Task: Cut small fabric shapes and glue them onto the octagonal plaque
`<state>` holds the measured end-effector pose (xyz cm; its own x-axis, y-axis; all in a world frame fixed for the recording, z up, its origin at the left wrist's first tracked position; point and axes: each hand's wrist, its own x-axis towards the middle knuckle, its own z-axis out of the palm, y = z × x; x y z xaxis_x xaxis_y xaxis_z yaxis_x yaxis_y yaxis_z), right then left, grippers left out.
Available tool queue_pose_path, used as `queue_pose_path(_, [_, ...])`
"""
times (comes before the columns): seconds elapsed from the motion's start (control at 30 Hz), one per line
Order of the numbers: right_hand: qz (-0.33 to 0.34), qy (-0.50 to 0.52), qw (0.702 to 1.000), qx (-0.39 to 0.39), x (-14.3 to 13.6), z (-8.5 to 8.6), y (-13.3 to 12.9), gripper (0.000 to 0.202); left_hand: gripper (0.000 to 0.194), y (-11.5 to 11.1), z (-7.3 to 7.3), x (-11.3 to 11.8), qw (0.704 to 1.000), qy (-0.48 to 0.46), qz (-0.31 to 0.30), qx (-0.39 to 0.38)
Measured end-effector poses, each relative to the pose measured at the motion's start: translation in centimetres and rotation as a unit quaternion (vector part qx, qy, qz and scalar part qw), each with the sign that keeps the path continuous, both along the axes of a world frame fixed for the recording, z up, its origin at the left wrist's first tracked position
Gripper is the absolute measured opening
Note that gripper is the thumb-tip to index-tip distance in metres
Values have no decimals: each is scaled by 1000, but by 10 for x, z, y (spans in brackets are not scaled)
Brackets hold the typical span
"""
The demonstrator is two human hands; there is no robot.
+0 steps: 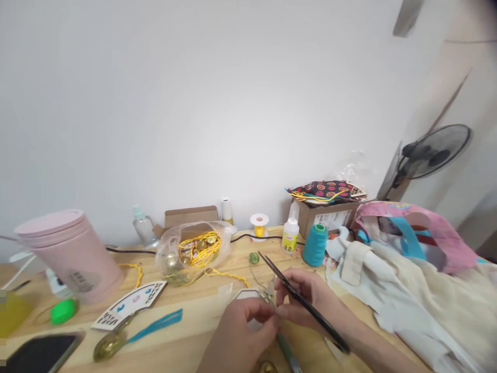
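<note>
My left hand (252,326) is closed, thumb and forefinger pinching a thin greenish cord (266,293) near the table's front. My right hand (306,296) is closed around a pair of dark tweezers (301,299), which points up and to the left. Its fingertips also meet the cord, close to the left hand's; the exact spot they grip is hidden. Just beyond the tweezers' tips lies a small green knotted ball (253,258). Behind my left hand shows a white piece with a dark outline (248,293). Below the hands lies a green pen-like stick (287,352).
Left are a pink bin (73,254), phone (42,352), fan-shaped card (130,304) and brass bell (110,346) with blue ribbon. Behind stand a bag of yellow cord (200,248), glue bottle (290,235), teal thread cone (315,246) and box (330,215). Cloth (419,280) covers the right.
</note>
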<state>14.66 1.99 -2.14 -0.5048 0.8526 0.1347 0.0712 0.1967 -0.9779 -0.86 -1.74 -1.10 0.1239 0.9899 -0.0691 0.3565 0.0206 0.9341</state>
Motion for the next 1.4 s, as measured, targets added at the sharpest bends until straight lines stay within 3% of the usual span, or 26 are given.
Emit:
queue_pose_path(0.27, [-38, 18, 999, 18, -2, -6, -5, 26, 15, -4, 7, 0, 998, 55, -14, 24])
queue_pose_path(0.43, [-99, 58, 993, -13, -8, -6, -7, 21, 11, -1, -8, 1, 994, -105, -2, 6])
queue_pose_path(0.6, [-199, 147, 964, -95, -18, -3, -15, 21, 15, 2, -13, 12, 964, -259, 45, -39])
queue_pose_path(0.83, [-287, 192, 934, -91, -25, -3, -21, 25, 13, -1, -15, 24, 939, -323, 111, -37])
queue_pose_path(1.0, [-282, 189, 938, -76, -25, -11, -19, 25, 13, 1, -15, 20, 948, -286, 135, -20])
queue_pose_path(1.2, [-239, 162, 956, -52, -22, -22, -18, 24, 13, 2, -12, 15, 962, -250, 108, -29])
queue_pose_path(1.4, [-221, 142, 963, -61, -15, -8, -17, 25, 11, -1, -9, 13, 957, -260, 115, -48])
